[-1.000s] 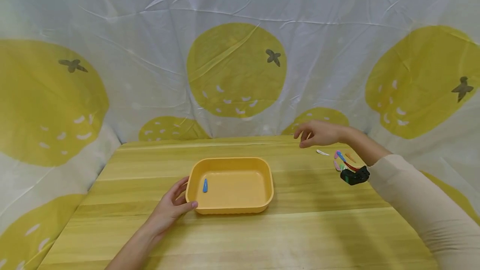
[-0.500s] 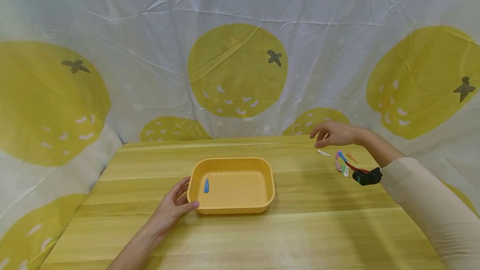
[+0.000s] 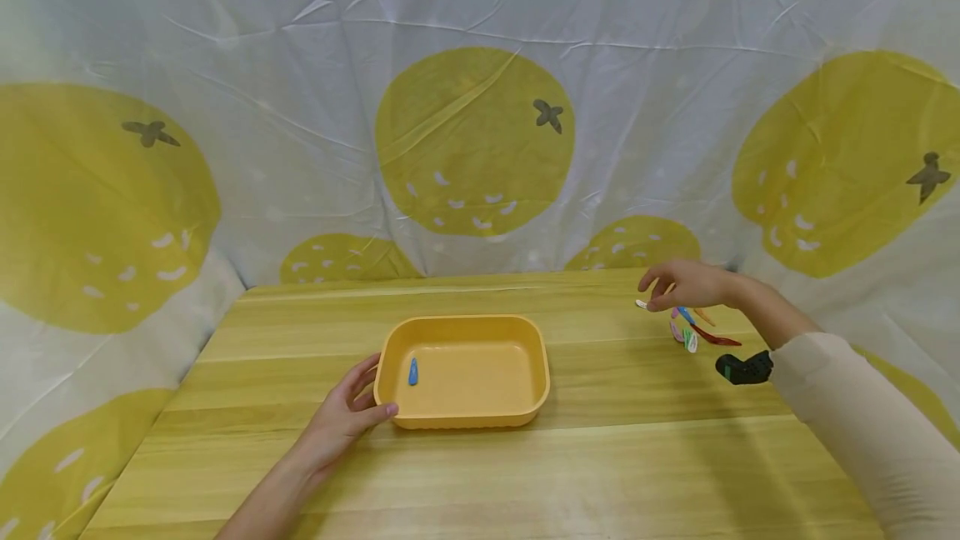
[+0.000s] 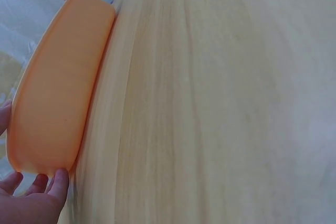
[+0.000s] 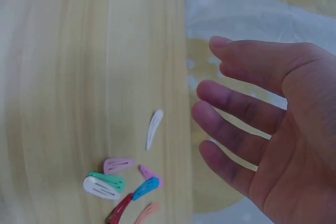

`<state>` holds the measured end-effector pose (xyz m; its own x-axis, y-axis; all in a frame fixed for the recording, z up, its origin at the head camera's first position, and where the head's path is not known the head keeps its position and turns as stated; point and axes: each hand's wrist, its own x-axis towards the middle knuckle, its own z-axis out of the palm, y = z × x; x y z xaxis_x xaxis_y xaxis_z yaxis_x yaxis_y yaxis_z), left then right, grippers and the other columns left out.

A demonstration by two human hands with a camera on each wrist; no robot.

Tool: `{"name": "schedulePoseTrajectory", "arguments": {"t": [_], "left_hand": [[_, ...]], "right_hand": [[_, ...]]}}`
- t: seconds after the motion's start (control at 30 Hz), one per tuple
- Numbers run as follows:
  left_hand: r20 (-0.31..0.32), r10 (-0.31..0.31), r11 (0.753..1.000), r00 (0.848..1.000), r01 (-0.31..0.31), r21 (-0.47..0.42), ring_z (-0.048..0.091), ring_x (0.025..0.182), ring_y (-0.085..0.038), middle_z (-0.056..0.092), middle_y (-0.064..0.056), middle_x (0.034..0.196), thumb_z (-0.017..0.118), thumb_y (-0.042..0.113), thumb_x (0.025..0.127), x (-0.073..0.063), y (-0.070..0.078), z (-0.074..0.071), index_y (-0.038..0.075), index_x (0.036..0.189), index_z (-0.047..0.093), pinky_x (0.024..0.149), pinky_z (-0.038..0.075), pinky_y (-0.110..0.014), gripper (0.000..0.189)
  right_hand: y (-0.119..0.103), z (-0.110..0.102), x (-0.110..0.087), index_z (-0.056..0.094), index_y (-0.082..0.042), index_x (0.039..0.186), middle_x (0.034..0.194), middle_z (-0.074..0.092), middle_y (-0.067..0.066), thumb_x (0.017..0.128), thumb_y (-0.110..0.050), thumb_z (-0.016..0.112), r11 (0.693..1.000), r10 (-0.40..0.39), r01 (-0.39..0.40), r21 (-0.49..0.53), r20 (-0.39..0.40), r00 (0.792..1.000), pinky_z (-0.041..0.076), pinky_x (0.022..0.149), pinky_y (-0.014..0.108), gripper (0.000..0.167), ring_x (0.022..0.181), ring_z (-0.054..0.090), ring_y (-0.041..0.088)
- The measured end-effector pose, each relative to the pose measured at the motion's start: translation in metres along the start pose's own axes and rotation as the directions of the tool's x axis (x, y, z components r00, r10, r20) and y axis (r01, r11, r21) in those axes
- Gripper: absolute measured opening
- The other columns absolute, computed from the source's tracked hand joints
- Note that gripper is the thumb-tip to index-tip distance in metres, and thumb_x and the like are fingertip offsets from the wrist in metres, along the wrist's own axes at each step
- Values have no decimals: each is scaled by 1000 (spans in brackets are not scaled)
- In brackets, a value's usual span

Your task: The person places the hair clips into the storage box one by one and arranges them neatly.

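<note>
My left hand (image 3: pixel 341 415) holds the left end of a yellow plastic tray (image 3: pixel 471 422), thumb at the front left corner and fingers along the outer wall. A blue snap hair clip (image 3: pixel 413 372) lies inside the tray, near its left side. At the back right, my right hand (image 3: pixel 686 283) hovers over a white hair clip (image 3: pixel 641 304), partly covering it in the head view. The right wrist view shows that hand (image 5: pixel 283 129) with its fingers apart and nothing between them. The white clip (image 5: pixel 154 129) lies on the table there, apart from the fingers.
Several other hair clips lie loosely grouped near my right hand: a red one (image 5: pixel 120 209), a blue one (image 5: pixel 145 188), a green one (image 5: pixel 113 181), pink ones, an orange one and another white one. A patterned cloth (image 3: pixel 472 7) hangs behind the wooden table (image 3: pixel 600 473).
My right hand has moved right, then down toward the white clip, which it now partly hides. The left hand and tray stay in place.
</note>
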<state>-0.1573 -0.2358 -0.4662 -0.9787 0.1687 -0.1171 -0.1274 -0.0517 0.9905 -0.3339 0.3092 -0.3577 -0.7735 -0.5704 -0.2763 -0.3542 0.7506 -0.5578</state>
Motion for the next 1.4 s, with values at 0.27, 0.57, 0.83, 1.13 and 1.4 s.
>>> {"name": "schedulePoseTrajectory", "arguments": {"t": [0.27,0.57,0.83,1.13,1.4], "left_hand": [[-7,-1,1000,1000,1,-2,41,141,-44,31,-21,161,73,-7,92,-1,0,1,6,161,27,97,51,-28,84],[-2,0,1000,1000,-1,-9,43,140,-43,31,-20,161,73,-6,93,-1,-3,1,6,161,27,98,50,-29,83],[-9,0,1000,1000,0,-7,41,142,-44,31,-21,161,74,-6,91,0,-2,0,6,161,27,97,51,-29,85],[-6,-8,1000,1000,8,6,40,142,-44,31,-20,162,77,-4,90,2,-1,-3,8,161,27,97,51,-30,88],[-5,-6,1000,1000,6,-2,41,142,-44,31,-21,161,76,-3,91,1,0,-3,7,161,27,97,51,-29,86]], "right_hand": [[20,8,-9,61,5,130,106,71,8,101,-30,70,999,-50,50,-12,-33,998,53,77,42,47,95,66,26],[41,16,-17,58,9,134,108,71,9,99,-17,72,995,69,-68,72,-13,998,52,70,39,45,87,64,26],[68,26,-23,60,13,124,104,68,16,95,-1,71,995,32,-31,93,-5,999,55,74,36,34,95,66,29],[87,40,-28,68,8,110,106,67,12,91,-2,75,995,-57,60,78,-41,998,55,85,37,22,101,62,32],[89,47,-28,69,5,103,100,62,11,90,2,74,991,-91,97,89,-65,994,54,79,31,14,93,56,26]]}}
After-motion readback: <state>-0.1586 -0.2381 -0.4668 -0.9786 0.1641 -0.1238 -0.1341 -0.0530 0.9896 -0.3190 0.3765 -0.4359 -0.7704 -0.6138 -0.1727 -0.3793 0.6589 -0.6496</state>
